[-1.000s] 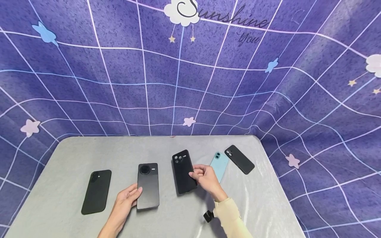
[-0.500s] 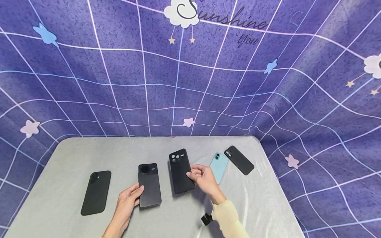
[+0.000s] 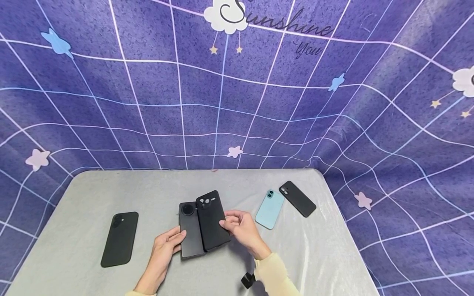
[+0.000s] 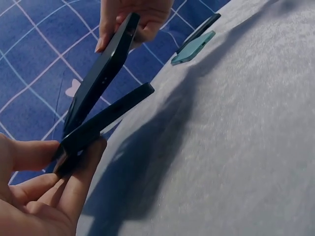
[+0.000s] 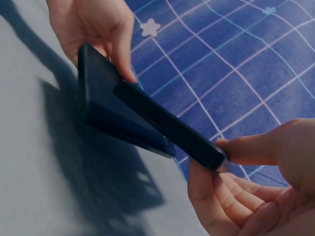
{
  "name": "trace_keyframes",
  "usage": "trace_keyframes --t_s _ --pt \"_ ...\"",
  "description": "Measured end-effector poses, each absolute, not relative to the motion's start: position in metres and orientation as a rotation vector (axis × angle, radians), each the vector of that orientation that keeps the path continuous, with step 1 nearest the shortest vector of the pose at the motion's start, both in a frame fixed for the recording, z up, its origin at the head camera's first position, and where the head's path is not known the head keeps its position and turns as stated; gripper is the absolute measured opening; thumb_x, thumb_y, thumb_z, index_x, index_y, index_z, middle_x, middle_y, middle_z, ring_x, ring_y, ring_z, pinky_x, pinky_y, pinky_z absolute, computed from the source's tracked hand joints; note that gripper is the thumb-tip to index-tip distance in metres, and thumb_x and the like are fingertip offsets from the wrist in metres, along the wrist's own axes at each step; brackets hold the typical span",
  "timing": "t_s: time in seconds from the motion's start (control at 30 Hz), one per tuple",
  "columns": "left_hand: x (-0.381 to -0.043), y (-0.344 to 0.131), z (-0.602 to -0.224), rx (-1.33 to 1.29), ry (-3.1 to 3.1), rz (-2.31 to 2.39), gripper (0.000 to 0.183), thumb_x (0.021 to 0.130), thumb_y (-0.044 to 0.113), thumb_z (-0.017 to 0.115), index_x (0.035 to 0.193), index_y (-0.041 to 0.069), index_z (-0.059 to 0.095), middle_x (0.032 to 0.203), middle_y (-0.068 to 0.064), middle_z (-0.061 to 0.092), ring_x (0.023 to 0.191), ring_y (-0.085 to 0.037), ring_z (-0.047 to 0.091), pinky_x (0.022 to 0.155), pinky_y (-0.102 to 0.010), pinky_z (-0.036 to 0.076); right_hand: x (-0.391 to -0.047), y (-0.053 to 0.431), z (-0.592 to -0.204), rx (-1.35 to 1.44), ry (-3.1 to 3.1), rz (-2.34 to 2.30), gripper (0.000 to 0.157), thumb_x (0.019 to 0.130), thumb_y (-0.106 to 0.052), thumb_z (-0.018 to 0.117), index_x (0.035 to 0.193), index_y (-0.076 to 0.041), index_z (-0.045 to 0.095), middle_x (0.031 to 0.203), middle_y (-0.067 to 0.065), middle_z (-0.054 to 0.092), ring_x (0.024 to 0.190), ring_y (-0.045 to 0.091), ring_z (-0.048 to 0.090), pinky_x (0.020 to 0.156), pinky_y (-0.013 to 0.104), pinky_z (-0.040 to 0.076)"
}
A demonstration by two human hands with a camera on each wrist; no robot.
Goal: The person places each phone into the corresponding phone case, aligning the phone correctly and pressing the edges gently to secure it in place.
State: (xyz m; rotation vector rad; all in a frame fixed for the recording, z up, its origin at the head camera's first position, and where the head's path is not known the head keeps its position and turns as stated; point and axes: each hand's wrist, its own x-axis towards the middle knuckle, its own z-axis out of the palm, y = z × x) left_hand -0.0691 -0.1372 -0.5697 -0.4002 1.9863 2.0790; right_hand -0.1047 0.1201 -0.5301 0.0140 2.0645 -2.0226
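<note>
My left hand [image 3: 165, 246] grips a dark grey smartphone [image 3: 190, 236] by its left edge, thumb on the back and fingers beneath. In my right hand [image 3: 244, 230] is a black phone case [image 3: 212, 224] with camera cutouts at its top, pinched by the right edge. The case overlaps the right part of the phone's back. Both are held above the table, as their shadows in the wrist views show. From the left wrist view, the case [image 4: 101, 73] stands at an angle over the phone [image 4: 106, 115]. Whether they touch cannot be told.
A black phone or cased phone [image 3: 119, 239] lies at the left of the grey cloth-covered table [image 3: 85, 193]. On the right lie a light teal phone [image 3: 270, 209] and another black phone case [image 3: 298, 199]. A purple gridded curtain [image 3: 200, 90] rises behind the table.
My right hand has brought the case leftward until it overlaps the phone. My left hand has shifted the phone slightly right. The teal phone is now fully uncovered.
</note>
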Motion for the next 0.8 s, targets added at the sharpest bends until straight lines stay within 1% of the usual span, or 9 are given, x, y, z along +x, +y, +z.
trace_keyframes --t_s 0.23,0.43,0.6,0.8 --pt "-0.069 -0.135 -0.568 -0.38 1.992 2.072 0.063 0.107 0.02 0.068 0.153 -0.016 0.044 0.153 -0.033 0.052 0.106 0.012 0.063 0.089 -0.015 0.057 -0.101 0.11 -0.53 -0.001 2.025 -2.041 0.038 0.095 -0.001 0.077 0.128 0.014 0.063 0.088 0.002 0.076 0.073 0.001 0.066 0.064 0.014 0.052" --pt "-0.069 -0.135 -0.57 -0.363 1.977 2.083 0.064 0.107 0.021 0.069 0.153 -0.016 0.043 0.153 -0.033 0.053 0.107 0.011 0.063 0.089 -0.016 0.057 -0.099 0.104 -0.533 -0.007 1.998 -2.041 0.039 0.095 0.0 0.077 0.128 0.013 0.063 0.086 0.001 0.074 0.072 0.001 0.065 0.065 0.014 0.052" --pt "-0.07 -0.134 -0.571 -0.37 1.975 2.078 0.069 0.106 0.025 0.072 0.154 -0.014 0.043 0.154 -0.032 0.052 0.107 0.011 0.063 0.087 -0.016 0.058 -0.098 0.1 -0.537 -0.026 2.044 -2.037 0.04 0.095 -0.001 0.077 0.13 0.014 0.063 0.083 -0.001 0.072 0.066 0.001 0.06 0.062 0.014 0.05" --pt "-0.07 -0.133 -0.569 -0.362 1.987 2.074 0.069 0.105 0.024 0.073 0.155 -0.013 0.044 0.154 -0.032 0.052 0.107 0.011 0.063 0.086 -0.017 0.058 -0.097 0.097 -0.537 -0.09 2.13 -2.003 0.041 0.096 -0.003 0.077 0.131 0.014 0.064 0.085 0.003 0.072 0.06 0.004 0.054 0.059 0.013 0.047"
